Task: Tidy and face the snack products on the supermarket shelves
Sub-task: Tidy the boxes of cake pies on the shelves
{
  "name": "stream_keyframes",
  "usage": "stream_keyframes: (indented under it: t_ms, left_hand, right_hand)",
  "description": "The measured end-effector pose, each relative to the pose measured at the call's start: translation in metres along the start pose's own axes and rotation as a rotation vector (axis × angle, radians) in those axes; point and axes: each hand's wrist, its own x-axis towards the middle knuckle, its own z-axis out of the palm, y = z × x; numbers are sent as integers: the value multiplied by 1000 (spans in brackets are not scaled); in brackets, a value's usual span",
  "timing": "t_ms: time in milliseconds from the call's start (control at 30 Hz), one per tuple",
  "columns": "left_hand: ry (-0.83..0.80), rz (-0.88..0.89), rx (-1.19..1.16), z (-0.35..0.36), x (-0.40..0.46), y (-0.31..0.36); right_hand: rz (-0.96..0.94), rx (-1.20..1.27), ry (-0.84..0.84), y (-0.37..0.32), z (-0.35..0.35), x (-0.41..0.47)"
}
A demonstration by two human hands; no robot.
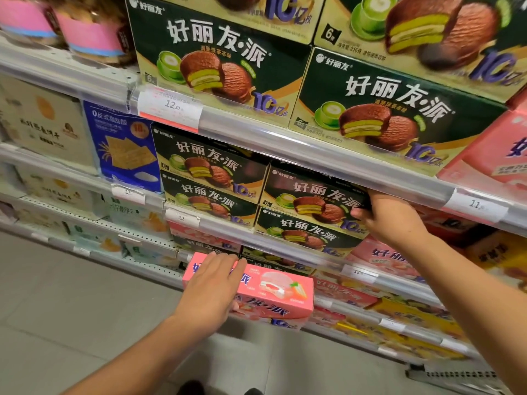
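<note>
Midway, the left hand [209, 283] grips a loose pink cardboard pie box [256, 289] off the lower shelf while the right hand [390, 218] clasps a shelved dark-green cardboard pie box [310, 195], other rows already faced.

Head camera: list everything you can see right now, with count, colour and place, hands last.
Green pie boxes: at least ten, dark green, top shelf and the two below.
Held green box: one, second shelf, right stack.
Pink pie box: one, pink, in front of the lower shelves.
Blue cracker box: one, blue, second shelf left.
Cream boxes: several, far left.
Price tag: one, white and red, top rail.
Left hand: holds the pink pie box.
Right hand: grips the held green box's right end.
</note>
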Motion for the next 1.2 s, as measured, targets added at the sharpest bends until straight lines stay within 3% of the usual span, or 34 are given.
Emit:
stream_keyframes:
  t_ms: [100,267,367,500,967,1067,1133,1200]
  left_hand:
    - [-10,6,0,-2,4,1]
    - [11,40,-19,-9,15,5]
    - [30,79,-5,-16,23,11]
    - [54,167,7,-25,34,28]
    - [58,476,6,-22,56,111]
    - [168,396,-175,-20,53,114]
    - [182,203,-520,-19,50,116]
    - [89,14,-871,-16,50,124]
  right_hand:
    - [18,-41,-13,-6,-4,-5]
    - [-205,20,311,-32,7,-58]
    - [-286,208,135,-54,32,-97]
    - [-220,248,-130,-64,63,-127]
    - [174,308,-98,-7,61,-200]
    - [225,314,-45,16,53,-211]
    - [251,325,-4,37,47,-217]
    - [265,333,40,61,41,-222]
